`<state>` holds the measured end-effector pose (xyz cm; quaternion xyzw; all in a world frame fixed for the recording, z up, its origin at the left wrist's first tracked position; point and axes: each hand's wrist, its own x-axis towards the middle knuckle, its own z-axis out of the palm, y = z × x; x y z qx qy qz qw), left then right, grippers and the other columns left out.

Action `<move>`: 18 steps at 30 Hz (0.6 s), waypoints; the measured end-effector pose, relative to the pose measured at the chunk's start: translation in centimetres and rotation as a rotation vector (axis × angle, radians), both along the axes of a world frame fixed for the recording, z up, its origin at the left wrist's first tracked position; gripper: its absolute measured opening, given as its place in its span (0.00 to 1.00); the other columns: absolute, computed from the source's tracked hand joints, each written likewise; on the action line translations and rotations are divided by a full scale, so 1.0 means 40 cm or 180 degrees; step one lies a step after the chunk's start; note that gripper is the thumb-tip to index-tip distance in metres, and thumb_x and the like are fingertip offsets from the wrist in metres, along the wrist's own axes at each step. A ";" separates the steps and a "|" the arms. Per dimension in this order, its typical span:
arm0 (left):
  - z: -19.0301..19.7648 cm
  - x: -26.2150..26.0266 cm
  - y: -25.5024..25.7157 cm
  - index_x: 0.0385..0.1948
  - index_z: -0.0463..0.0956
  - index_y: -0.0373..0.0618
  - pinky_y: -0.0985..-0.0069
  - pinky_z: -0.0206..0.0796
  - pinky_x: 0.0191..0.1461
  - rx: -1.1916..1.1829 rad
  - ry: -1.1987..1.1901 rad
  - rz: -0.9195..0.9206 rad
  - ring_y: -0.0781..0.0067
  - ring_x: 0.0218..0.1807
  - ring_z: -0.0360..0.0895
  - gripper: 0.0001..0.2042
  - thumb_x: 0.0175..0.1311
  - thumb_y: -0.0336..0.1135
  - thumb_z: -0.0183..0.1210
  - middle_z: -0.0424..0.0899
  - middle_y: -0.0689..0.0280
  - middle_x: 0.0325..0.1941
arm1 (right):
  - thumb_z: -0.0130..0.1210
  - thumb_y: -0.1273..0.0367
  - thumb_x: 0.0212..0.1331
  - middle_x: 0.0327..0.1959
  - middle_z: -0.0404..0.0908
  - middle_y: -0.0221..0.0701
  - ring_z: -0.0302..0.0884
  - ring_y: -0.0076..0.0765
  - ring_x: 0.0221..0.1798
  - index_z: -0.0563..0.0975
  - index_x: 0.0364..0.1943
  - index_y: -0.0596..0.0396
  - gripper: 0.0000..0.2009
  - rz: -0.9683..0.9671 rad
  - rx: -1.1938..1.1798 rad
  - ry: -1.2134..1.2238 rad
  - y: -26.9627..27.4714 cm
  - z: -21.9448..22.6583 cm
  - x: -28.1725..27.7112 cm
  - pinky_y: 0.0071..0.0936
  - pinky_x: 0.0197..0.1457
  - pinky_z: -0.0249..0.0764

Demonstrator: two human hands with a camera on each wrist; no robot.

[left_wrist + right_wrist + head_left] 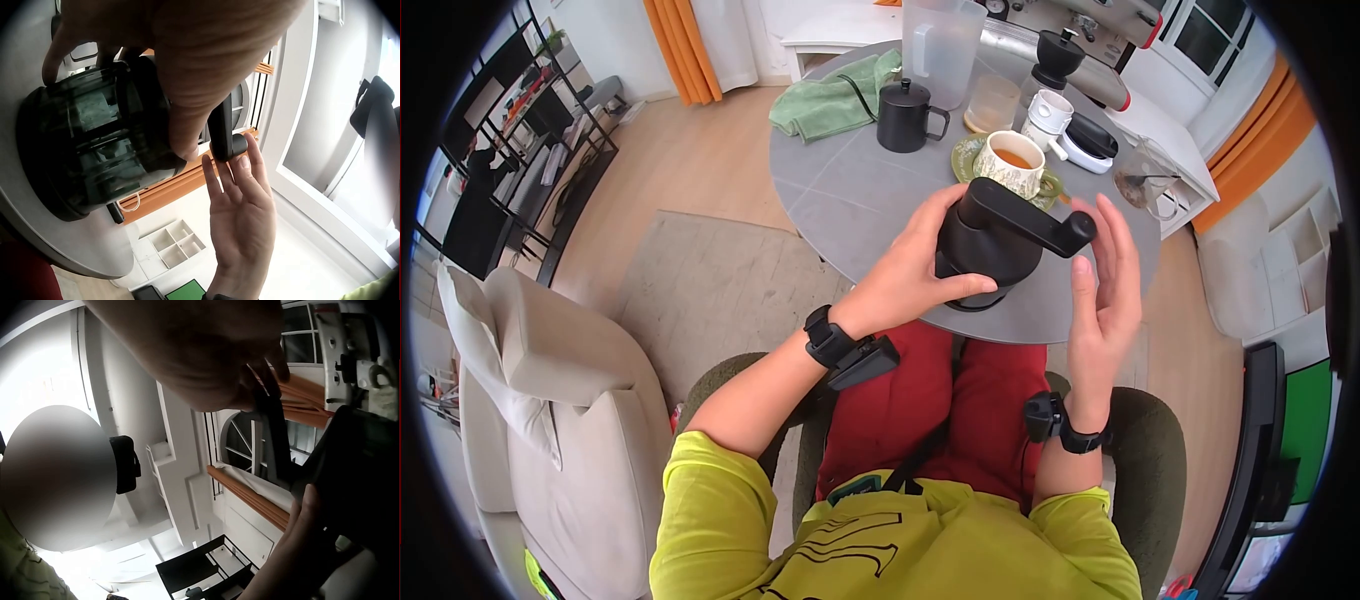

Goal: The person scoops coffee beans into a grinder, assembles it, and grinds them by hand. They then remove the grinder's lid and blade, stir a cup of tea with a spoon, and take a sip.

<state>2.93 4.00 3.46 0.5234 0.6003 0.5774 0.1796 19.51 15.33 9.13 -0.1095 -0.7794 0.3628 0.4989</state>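
A black hand-crank coffee grinder (990, 245) stands at the table's near edge. My left hand (915, 265) grips its upper body, the thumb across the near side. In the left wrist view the grinder's lower part (103, 134) is clear and dark-tinted, with a black base. The crank arm (1020, 217) points right and ends in a round knob (1078, 232). Beside that knob is my right hand (1110, 275), its fingers straight and fingertips right at it. Just beyond the grinder, a patterned cup (1012, 178) of brown liquid sits on a green saucer (965, 155).
The round grey table (840, 200) also bears a black lidded pot (905, 115), a green cloth (830, 105), a clear pitcher (940, 60), a glass (992, 103), a white cup-like piece (1048, 115) and a glass vessel (1145, 185). An espresso machine (1070, 35) stands behind.
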 end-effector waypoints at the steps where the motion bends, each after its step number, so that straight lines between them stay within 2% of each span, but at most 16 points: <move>1: 0.000 -0.002 -0.001 0.72 0.48 0.45 0.59 0.62 0.69 -0.0036 0.0025 0.0012 0.62 0.72 0.60 0.47 0.53 0.33 0.74 0.62 0.57 0.70 | 0.51 0.79 0.64 0.50 0.73 0.34 0.73 0.32 0.53 0.72 0.60 0.62 0.20 0.0013 -0.0003 -0.0003 0.000 0.001 0.003 0.33 0.65 0.68; 3: -0.006 -0.005 0.002 0.72 0.48 0.45 0.59 0.62 0.69 -0.0008 0.0025 0.0014 0.62 0.72 0.60 0.48 0.53 0.34 0.74 0.62 0.56 0.70 | 0.51 0.79 0.64 0.59 0.74 0.39 0.73 0.37 0.60 0.70 0.62 0.62 0.21 -0.0280 -0.0092 -0.0212 0.003 0.000 0.018 0.34 0.67 0.66; 5: -0.009 -0.004 0.004 0.72 0.48 0.45 0.58 0.63 0.69 0.0024 0.0028 -0.0007 0.62 0.72 0.61 0.48 0.52 0.34 0.74 0.62 0.56 0.70 | 0.50 0.79 0.64 0.59 0.74 0.39 0.73 0.37 0.60 0.70 0.62 0.61 0.21 -0.0265 -0.0189 -0.0047 0.014 -0.013 0.020 0.34 0.67 0.66; 7: -0.002 0.002 0.002 0.70 0.51 0.41 0.62 0.58 0.72 0.0099 -0.0058 0.0044 0.53 0.71 0.62 0.46 0.51 0.38 0.74 0.63 0.50 0.68 | 0.50 0.79 0.64 0.58 0.74 0.39 0.73 0.37 0.60 0.70 0.62 0.61 0.21 -0.0256 -0.0285 0.0119 0.011 -0.009 0.012 0.34 0.67 0.65; 9: 0.000 0.002 0.003 0.70 0.51 0.41 0.62 0.58 0.72 0.0107 -0.0067 0.0027 0.52 0.71 0.62 0.46 0.51 0.38 0.74 0.63 0.50 0.68 | 0.51 0.79 0.64 0.49 0.74 0.34 0.73 0.32 0.52 0.72 0.60 0.62 0.19 -0.0147 -0.0216 0.0377 -0.008 0.002 -0.007 0.31 0.65 0.66; 13: -0.004 0.000 0.003 0.70 0.51 0.43 0.61 0.58 0.72 0.0117 -0.0054 0.0020 0.52 0.71 0.62 0.46 0.51 0.37 0.74 0.63 0.50 0.68 | 0.51 0.79 0.64 0.49 0.74 0.34 0.73 0.31 0.52 0.71 0.60 0.61 0.20 0.0067 -0.0230 0.0161 -0.001 -0.008 0.001 0.31 0.66 0.66; 15: -0.002 0.001 0.002 0.70 0.52 0.42 0.61 0.58 0.72 0.0106 -0.0064 0.0025 0.52 0.71 0.62 0.46 0.51 0.37 0.74 0.63 0.50 0.68 | 0.51 0.79 0.63 0.59 0.74 0.40 0.72 0.37 0.62 0.69 0.63 0.61 0.22 -0.0244 -0.0213 -0.0090 0.014 -0.015 0.021 0.34 0.68 0.64; 18: 0.001 0.002 0.000 0.70 0.52 0.42 0.61 0.59 0.72 0.0101 -0.0058 0.0040 0.52 0.71 0.62 0.46 0.51 0.37 0.74 0.63 0.50 0.68 | 0.51 0.79 0.63 0.59 0.74 0.40 0.72 0.36 0.62 0.69 0.63 0.62 0.22 -0.0375 -0.0110 0.0079 0.015 -0.015 0.022 0.34 0.68 0.63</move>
